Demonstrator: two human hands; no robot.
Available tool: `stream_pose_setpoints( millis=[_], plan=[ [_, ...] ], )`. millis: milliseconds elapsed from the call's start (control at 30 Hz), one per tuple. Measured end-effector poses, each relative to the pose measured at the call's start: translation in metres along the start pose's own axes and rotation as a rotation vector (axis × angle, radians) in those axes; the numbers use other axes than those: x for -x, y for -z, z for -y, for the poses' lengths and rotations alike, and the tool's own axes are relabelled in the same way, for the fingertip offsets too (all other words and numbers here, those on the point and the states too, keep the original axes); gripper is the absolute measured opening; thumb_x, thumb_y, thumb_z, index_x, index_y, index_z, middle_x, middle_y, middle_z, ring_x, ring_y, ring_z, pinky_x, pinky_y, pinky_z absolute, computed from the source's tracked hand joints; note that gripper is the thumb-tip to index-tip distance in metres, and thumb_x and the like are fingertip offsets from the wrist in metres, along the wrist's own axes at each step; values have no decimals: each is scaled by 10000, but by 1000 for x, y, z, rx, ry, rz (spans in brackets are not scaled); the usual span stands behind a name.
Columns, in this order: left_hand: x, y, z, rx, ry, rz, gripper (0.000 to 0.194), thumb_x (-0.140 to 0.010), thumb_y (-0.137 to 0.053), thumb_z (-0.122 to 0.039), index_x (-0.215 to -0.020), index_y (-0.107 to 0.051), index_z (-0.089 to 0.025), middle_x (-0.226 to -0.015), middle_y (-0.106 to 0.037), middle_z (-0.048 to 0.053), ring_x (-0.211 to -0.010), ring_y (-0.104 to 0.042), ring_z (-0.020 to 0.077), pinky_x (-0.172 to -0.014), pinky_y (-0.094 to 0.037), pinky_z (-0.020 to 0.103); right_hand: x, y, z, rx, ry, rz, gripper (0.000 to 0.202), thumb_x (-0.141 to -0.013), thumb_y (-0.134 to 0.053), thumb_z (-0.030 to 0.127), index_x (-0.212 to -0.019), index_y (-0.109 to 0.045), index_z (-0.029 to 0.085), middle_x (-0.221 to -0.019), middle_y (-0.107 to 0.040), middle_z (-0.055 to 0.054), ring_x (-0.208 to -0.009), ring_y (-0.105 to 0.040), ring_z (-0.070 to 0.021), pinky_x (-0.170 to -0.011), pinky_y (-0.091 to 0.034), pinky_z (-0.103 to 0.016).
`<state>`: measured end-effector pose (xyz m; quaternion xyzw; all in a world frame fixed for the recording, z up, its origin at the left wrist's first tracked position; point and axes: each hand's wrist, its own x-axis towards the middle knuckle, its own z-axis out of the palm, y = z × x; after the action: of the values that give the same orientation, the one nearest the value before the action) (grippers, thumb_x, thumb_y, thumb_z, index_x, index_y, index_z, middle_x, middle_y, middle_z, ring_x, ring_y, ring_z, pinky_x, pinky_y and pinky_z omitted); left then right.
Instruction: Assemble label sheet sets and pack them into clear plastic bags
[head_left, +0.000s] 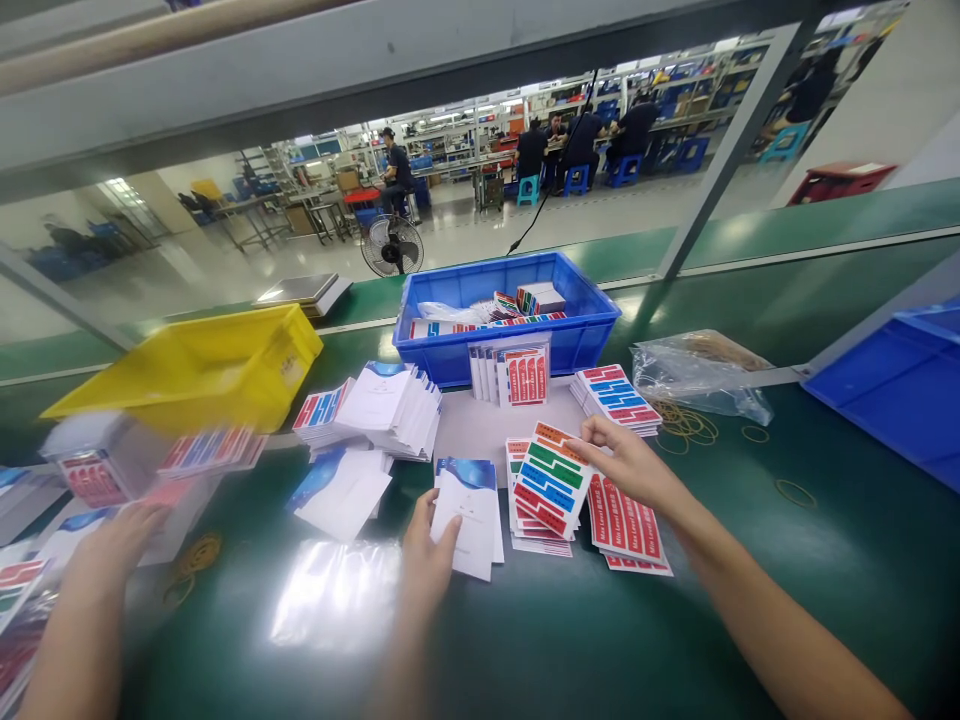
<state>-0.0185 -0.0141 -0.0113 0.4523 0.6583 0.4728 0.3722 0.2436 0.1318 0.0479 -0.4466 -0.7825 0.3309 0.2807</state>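
My left hand [433, 545] has its thumb and fingers closed on white booklets with a blue top [469, 510], low at the centre. To their right, my right hand [619, 455] pinches the upper right corner of a multicoloured sticker card [552, 478], tilted over a stack of similar cards [519, 520]. Red label cards [628, 525] lie beneath my right wrist. Behind are a stack of striped cards [615, 395], upright booklets with a red card in front [525, 375], and fanned white booklets [390, 405]. Loose booklets [337, 495] lie left of my left hand.
A blue bin [502, 345] holds cards at the back; a yellow bin [225, 370] is at left. Rubber bands [686, 425] lie by a clear bag [705, 365]. Another blue bin [900, 370] stands at right. Another person's hand [120, 540] touches stacks at far left.
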Motion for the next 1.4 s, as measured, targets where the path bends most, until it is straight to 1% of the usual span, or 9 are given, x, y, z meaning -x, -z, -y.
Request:
stream_pose_setpoints(
  millis=[167,333,467,633,767,933,1033,1167,1400],
  plan=[
    [4,1,-11,347,74,-55,421,-819,-585,-490,-1090,-600,-169,-1071,-682,111,-952,-645,251,-769,-529,333,22,2,33,-555,-126,141,341,-848,-576,502,-804,-387,223,-610,-563,39,-571,-586,-151,-502,-433,-252],
    [9,-14,-8,586,243,-11,534,-763,-663,-502,-1183,-581,-181,-1141,-662,126,-979,-646,269,-824,-530,356,29,-25,56,-318,28,172,265,-907,-518,407,-1099,-527,224,-977,-666,-57,-944,-621,-226,-779,-496,-351],
    [14,-25,0,595,331,-42,563,-757,-652,-540,-1193,-585,-190,-1196,-629,137,-1015,-632,290,-806,-538,363,24,-42,51,-101,173,27,149,-907,-520,340,-969,-594,226,-1028,-625,-67,-1051,-557,-247,-905,-437,-402],
    [24,-33,-14,460,199,116,470,-835,-541,-544,-1147,-609,-198,-1144,-651,123,-968,-643,283,-794,-542,366,20,-52,41,-223,91,11,148,-887,-546,351,-851,-548,207,-1203,-537,-86,-1121,-522,-252,-900,-455,-389],
    [28,-33,-29,372,84,224,383,-890,-485,-468,-1151,-593,-210,-1179,-631,114,-1063,-602,289,-878,-511,380,21,-49,40,-547,-72,167,213,-871,-571,401,-839,-490,206,-878,-582,-17,-744,-588,-166,-616,-497,-273],
    [20,-29,-27,288,-224,-36,485,-814,-620,-420,-1246,-507,-231,-1333,-503,114,-1249,-454,301,-1057,-367,414,27,-39,46,-639,-36,77,201,-851,-627,358,-806,-507,203,-749,-500,32,-657,-501,-105,-583,-450,-207],
    [19,-23,-28,423,-115,145,655,-725,-703,-464,-1290,-462,-235,-1296,-546,133,-1174,-527,328,-962,-457,436,34,-40,49,-664,-32,105,187,-855,-625,357,-825,-515,209,-761,-510,30,-635,-502,-99,-557,-453,-201],
    [25,-23,-34,451,113,446,491,-769,-668,-449,-1163,-607,-163,-1122,-665,153,-1005,-635,325,-877,-509,451,44,-46,48,-488,9,35,158,-885,-580,363,-850,-532,216,-838,-558,-2,-726,-550,-135,-622,-491,-237],
    [28,-37,-24,763,414,234,503,-689,-766,-369,-1115,-620,-144,-992,-719,128,-873,-688,298,-836,-537,439,61,-14,11,-98,161,-127,298,-903,-547,373,-1158,-473,239,-1172,-581,-84,-1077,-565,-218,-933,-484,-384]
  ],
)
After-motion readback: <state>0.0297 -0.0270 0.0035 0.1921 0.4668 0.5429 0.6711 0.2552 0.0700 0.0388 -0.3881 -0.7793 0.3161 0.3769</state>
